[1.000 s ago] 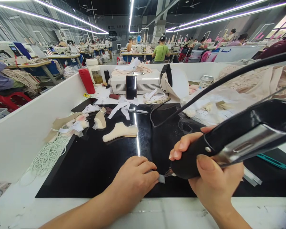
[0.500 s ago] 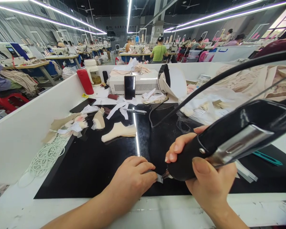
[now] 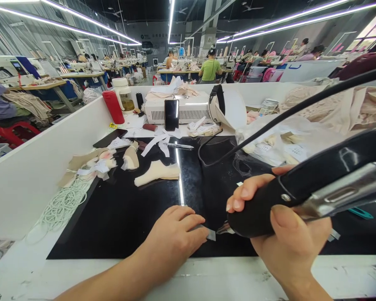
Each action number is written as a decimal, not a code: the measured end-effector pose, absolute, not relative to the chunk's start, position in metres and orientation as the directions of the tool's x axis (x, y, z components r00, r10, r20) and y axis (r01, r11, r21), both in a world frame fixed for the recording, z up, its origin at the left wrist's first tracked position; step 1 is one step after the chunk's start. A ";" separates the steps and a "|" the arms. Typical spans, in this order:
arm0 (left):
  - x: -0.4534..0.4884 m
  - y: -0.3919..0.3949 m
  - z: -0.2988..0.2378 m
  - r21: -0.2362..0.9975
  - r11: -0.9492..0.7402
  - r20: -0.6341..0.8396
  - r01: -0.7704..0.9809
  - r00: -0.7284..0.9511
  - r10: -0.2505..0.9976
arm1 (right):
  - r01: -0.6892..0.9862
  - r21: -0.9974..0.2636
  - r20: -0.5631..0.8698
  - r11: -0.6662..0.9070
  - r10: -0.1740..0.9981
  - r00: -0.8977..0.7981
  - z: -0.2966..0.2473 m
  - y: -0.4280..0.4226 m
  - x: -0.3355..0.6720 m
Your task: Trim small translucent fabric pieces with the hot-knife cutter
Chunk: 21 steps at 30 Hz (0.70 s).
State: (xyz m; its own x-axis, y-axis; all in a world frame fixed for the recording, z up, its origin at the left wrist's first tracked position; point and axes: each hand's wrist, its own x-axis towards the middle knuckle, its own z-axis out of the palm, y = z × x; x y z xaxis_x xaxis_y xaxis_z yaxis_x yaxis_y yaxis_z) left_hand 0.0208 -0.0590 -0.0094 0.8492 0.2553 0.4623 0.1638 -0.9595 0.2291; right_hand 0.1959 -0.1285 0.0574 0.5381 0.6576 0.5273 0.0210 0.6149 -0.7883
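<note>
My left hand (image 3: 179, 238) rests low over the black mat (image 3: 119, 225), its fingers closed on a small grey strip (image 3: 211, 235) whose end pokes out to the right. My right hand (image 3: 288, 228) is wrapped round a corded black electric hand tool (image 3: 257, 213) with a silver metal lever along its body. The tool's metal tip (image 3: 224, 228) points left, just short of the strip's end, with a narrow gap between them. Cream foam pieces (image 3: 158, 173) lie on the mat beyond my left hand.
The tool's black cable (image 3: 269, 121) arches across the right side. Pale green cord (image 3: 61, 205) and fabric scraps (image 3: 95, 163) lie at left. Behind stand a phone (image 3: 171, 115), a white machine (image 3: 192, 110) and a red bottle (image 3: 113, 107). A teal cutter (image 3: 360, 213) lies right. Co-workers sit farther off.
My right hand and the hand tool have moved to the right, and the tip has come away from the grey strip. My left hand has stayed nearly in place.
</note>
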 end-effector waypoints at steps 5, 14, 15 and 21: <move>0.021 -0.060 -0.010 0.221 -0.961 0.470 0.168 0.845 0.256 | 0.017 -0.777 0.546 0.629 0.661 0.514 0.051 -0.125 0.195; 0.019 -0.061 -0.012 0.200 -0.966 0.491 0.164 0.836 0.244 | 0.027 -0.795 0.524 0.606 0.664 0.534 0.055 -0.129 0.194; 0.019 -0.061 -0.013 0.198 -0.966 0.494 0.165 0.835 0.243 | 0.014 -0.796 0.520 0.606 0.671 0.529 0.056 -0.130 0.194; 0.020 -0.060 -0.013 0.181 -0.970 0.493 0.166 0.838 0.235 | 0.000 -0.803 0.514 0.595 0.694 0.503 0.055 -0.135 0.191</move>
State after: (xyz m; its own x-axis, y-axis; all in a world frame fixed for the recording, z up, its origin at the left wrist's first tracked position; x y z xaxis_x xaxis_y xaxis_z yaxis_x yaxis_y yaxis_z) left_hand 0.0197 -0.0601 -0.0135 0.8378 0.2349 0.4928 0.1656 -0.9695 0.1807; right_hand 0.1907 -0.1351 0.0553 0.5032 0.6944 0.5144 -0.0005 0.5954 -0.8034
